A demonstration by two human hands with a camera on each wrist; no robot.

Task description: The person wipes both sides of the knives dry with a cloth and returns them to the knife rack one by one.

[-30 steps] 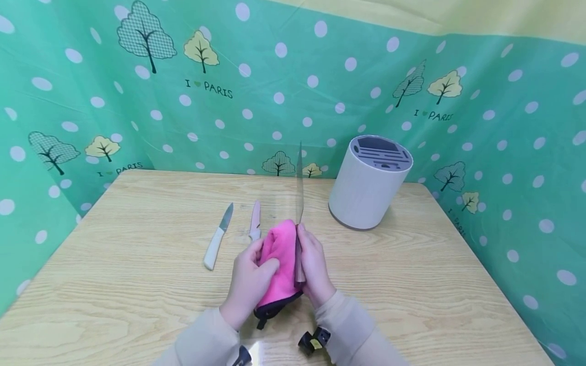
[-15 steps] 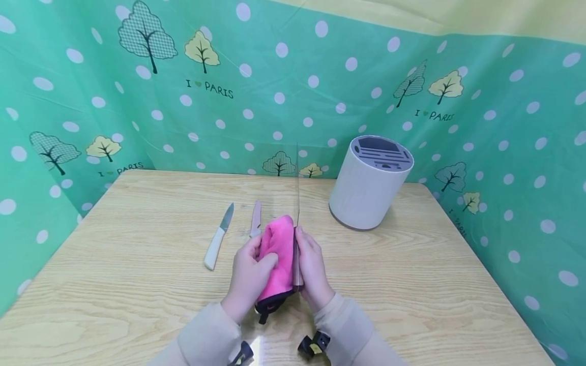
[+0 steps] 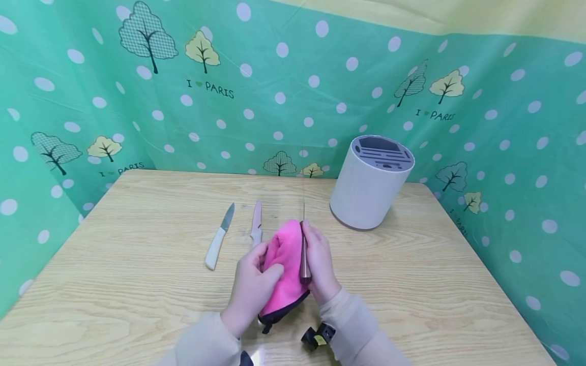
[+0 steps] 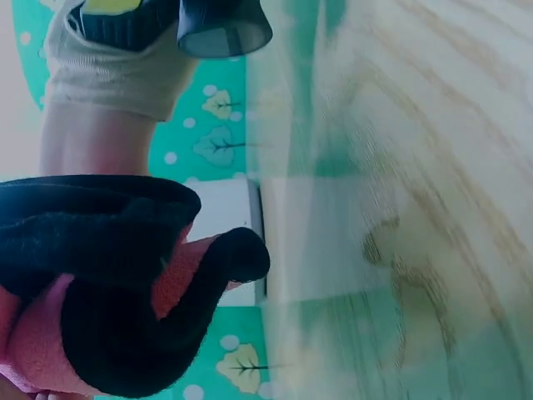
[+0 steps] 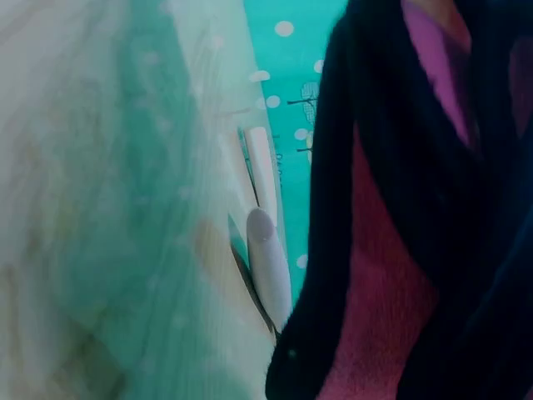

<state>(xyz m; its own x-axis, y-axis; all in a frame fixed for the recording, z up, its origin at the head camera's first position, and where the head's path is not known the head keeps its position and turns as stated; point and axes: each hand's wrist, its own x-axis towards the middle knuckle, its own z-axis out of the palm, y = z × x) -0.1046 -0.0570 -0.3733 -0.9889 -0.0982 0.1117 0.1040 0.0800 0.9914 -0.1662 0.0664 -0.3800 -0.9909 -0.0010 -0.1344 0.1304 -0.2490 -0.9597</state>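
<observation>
Upright in the head view stands a knife, its dark brown handle [image 3: 304,259] in the grip of my right hand [image 3: 322,262]. Its blade [image 3: 303,198] points away from me, seen almost edge-on as a thin line. My left hand [image 3: 253,284] holds a pink cloth [image 3: 287,277] with a black border, thumb on top, against the handle's left side. In the left wrist view the cloth's black border [image 4: 133,333] hangs in folds. The cloth [image 5: 375,292] also fills much of the right wrist view. Neither wrist view shows the held knife.
Left of the hands lie a white-handled knife [image 3: 215,247] and a pink-bladed knife [image 3: 256,218], its handle partly hidden by my left hand. A white cylindrical knife block [image 3: 368,190] with a slotted top stands back right on the wooden table [image 3: 137,284]. Green curtain [image 3: 274,66] hangs behind.
The blade has turned from showing some of its face to nearly edge-on. Hands, cloth and knife shifted slightly left, then back right. The table knives and the block have stayed put.
</observation>
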